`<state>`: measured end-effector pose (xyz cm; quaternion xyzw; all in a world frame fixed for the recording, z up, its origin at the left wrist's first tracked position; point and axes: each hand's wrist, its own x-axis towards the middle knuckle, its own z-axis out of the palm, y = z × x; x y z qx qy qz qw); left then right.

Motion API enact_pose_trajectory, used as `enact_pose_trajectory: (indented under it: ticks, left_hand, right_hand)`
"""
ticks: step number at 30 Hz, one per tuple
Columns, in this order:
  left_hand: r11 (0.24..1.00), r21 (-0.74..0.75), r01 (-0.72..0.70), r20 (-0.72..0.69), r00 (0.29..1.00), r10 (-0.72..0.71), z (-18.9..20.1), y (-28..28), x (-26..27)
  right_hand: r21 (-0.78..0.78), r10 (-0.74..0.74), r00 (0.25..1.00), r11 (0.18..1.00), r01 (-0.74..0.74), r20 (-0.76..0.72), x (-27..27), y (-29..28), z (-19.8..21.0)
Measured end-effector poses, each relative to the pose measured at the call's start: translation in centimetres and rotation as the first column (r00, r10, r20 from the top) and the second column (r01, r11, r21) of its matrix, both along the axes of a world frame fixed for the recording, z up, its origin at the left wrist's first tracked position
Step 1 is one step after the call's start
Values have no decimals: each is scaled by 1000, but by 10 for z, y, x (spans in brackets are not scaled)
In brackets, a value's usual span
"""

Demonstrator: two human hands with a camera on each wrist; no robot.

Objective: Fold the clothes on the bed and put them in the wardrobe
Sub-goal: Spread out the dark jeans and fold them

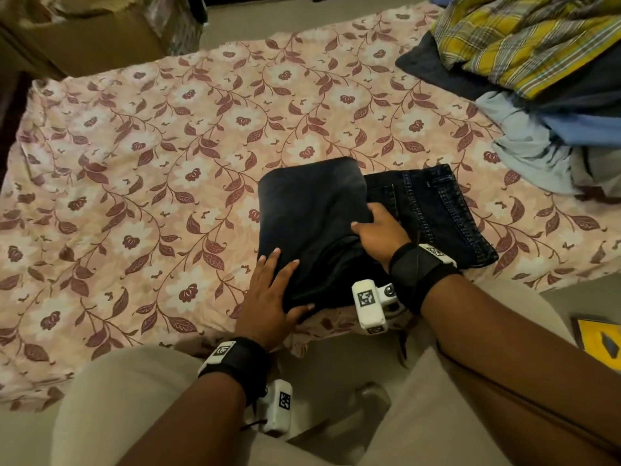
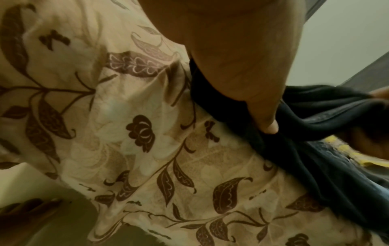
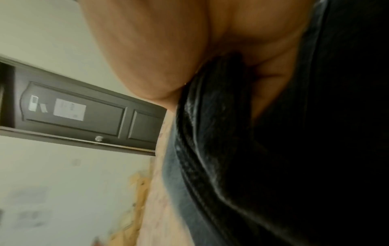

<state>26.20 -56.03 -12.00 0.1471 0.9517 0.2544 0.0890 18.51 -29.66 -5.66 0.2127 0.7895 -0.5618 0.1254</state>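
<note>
Jeans [image 1: 312, 210]: lay folded on the flowered bedsheet [image 1: 134, 163], under both hands.
Left hand [image 1: 268, 297]: pressed flat on near corner, fingers straight.
Right hand [image 1: 379, 230]: fingers curled, gripping the folded edge.
Clothes pile [image 1: 537, 62]: well beyond right hand.

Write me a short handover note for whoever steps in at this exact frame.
Left hand: flat on the near corner of the dark jeans, fingers straight.
Right hand: grip closed on the folded layer's edge.
Jeans lie partly folded on the floral bedsheet, waistband end exposed at right.
Unfolded clothes pile sits far right.
Left: finish this fold, fold the pile, put all in the wardrobe.
</note>
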Motion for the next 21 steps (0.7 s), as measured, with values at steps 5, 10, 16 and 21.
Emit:
enact_pose_trajectory:
  ticks: [5, 10, 16, 21]
  left_hand:
    - [947, 283, -152, -43, 984, 171, 13, -4, 4]
    - [913, 342, -223, -102, 957, 272, 15, -10, 4]
    - [965, 158, -208, -61, 974, 220, 14, -13, 17]
    - [983, 181, -27, -301, 950, 82, 51, 12, 1]
  right_hand:
    - [224, -54, 994, 974, 32, 93, 17, 13, -7]
    - [154, 82, 994, 984, -91, 68, 28, 8, -11]
    - [209, 54, 989, 975, -82, 135, 32, 8, -14]
    - [515, 202, 979, 844, -151, -43, 32, -1, -3]
